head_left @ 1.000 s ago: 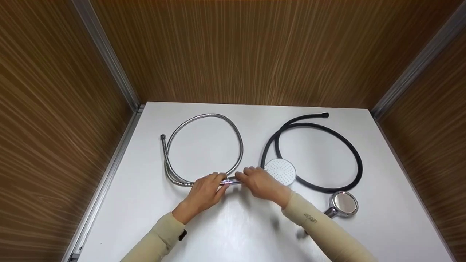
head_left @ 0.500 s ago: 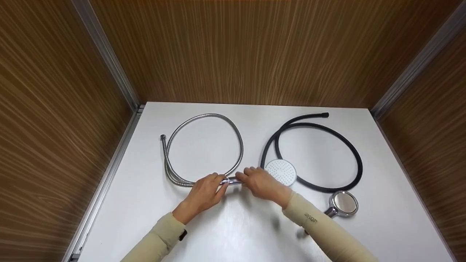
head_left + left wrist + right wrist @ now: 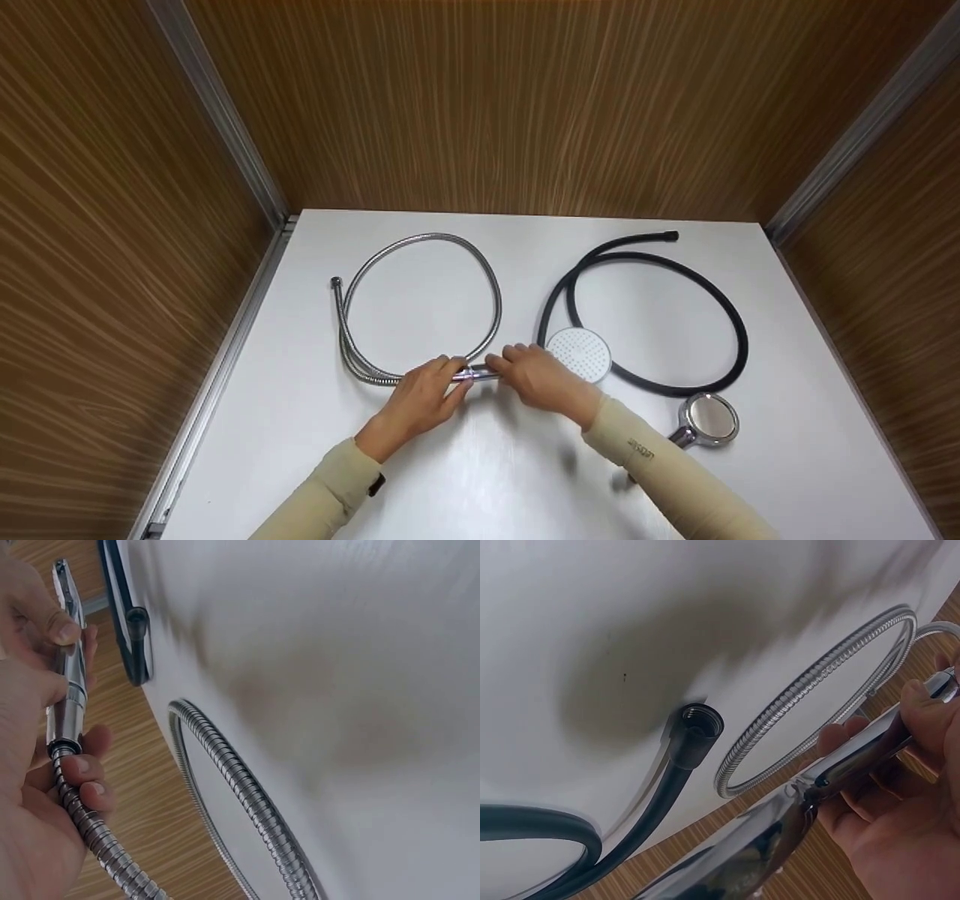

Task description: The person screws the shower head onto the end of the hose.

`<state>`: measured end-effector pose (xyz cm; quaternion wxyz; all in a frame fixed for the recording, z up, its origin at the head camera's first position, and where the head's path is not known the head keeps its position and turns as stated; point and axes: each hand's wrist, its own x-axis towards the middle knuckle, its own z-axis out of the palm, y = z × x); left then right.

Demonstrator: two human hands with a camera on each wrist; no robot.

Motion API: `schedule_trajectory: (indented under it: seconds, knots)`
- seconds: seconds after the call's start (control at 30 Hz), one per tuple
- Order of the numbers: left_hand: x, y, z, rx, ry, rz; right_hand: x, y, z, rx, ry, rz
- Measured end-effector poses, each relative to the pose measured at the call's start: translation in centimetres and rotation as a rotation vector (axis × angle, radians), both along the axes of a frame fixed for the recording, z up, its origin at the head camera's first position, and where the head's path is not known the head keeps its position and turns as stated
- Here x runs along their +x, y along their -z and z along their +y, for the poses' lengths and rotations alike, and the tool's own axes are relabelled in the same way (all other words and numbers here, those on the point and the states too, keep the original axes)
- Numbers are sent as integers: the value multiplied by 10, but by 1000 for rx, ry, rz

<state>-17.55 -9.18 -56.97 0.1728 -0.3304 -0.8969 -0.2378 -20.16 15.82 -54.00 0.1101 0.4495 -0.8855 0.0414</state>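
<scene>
A chrome hand shower with a round white spray face [image 3: 579, 355] is held sideways over the table, its face up in the head view. My right hand [image 3: 541, 379] grips its chrome handle [image 3: 855, 746]. My left hand [image 3: 426, 394] holds the end of a silver metal shower hose [image 3: 498, 300], fingers curled below the smooth end sleeve [image 3: 67, 722] and thumb by the seam. Sleeve and handle stand end to end in one line in the left wrist view. The rest of this hose lies looped on the table.
A black hose [image 3: 741, 337] lies coiled on the white table [image 3: 465, 480] to the right, with its open threaded end [image 3: 701, 722] near the hand shower. Another chrome hand shower [image 3: 711, 420] lies at the right, partly behind my right sleeve. Wood-grain panels [image 3: 480, 105] enclose the table.
Both hands stay in almost the same place on the hand shower and the metal hose. Only a tiny turn of the chrome handle shows in its reflections.
</scene>
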Motion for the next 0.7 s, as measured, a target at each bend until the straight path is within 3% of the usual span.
schedule_trajectory:
  seconds: [0.13, 0.33, 0.7]
  knots:
    - [0, -1, 1, 16, -10, -22, 0, -1, -1, 12, 8, -12]
    - [0, -1, 1, 12, -16, 7, 0, -1, -1, 17, 4, -10]
    - [-1, 0, -1, 7, 15, 14, 0, -1, 0, 1, -5, 13]
